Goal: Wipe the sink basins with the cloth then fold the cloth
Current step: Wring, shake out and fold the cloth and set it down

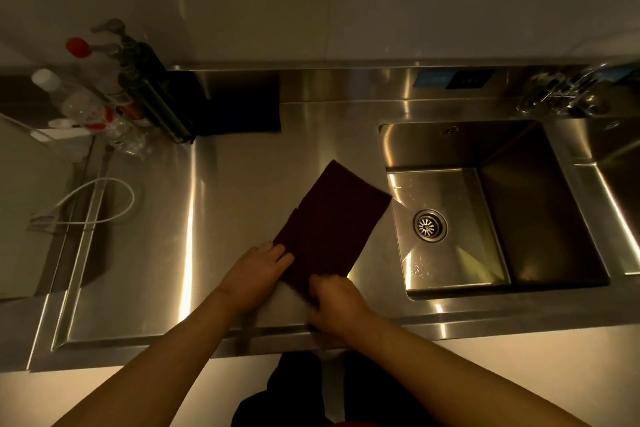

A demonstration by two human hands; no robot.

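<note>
A dark maroon cloth (332, 222) lies folded into a long rectangle on the steel drainboard (225, 184), its far corner reaching the rim of the left sink basin (540, 204). My left hand (256, 270) holds the cloth's near left corner, fingers on its edge. My right hand (332, 302) grips the near right edge with curled fingers. A round drain strainer (430, 225) sits in the basin floor. A second basin (620, 163) shows at the far right edge.
Several bottles and pump dispensers (114, 90) stand in a rack at the back left. A dark mat (242, 104) leans at the back. A white cable (100, 201) loops on the left. The tap (568, 90) stands at the back right.
</note>
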